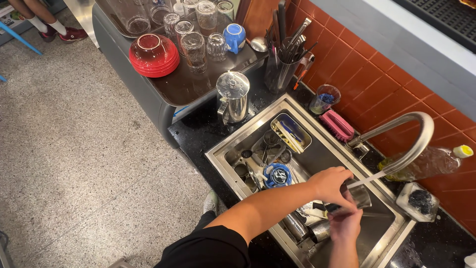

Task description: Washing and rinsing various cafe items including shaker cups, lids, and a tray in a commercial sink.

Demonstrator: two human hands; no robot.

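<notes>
My left hand (pixel 329 183) reaches over the steel sink (pixel 225 149) and grips a clear glass (pixel 359 194) from above, holding it under a thin stream of water from the curved tap (pixel 417 141). Just below the glass my right hand (pixel 347 226) is blurred. Its fingers curl against the glass's underside beside a small dark thing (pixel 331 207) that I cannot make out. Under both hands the sink holds metal cups (pixel 317 231), a blue lid (pixel 276 174), utensils and a small rectangular steel tray (pixel 291 133).
A steel French press (pixel 233 99) stands left of the sink. Behind it a tray (pixel 188 87) carries upturned glasses, red bowls (pixel 153 54) and a blue cup (pixel 234 37). A utensil holder (pixel 280 69), pink brush (pixel 337 125), plastic bottle (pixel 431 161) and scourer dish (pixel 419 201) line the red-tiled wall.
</notes>
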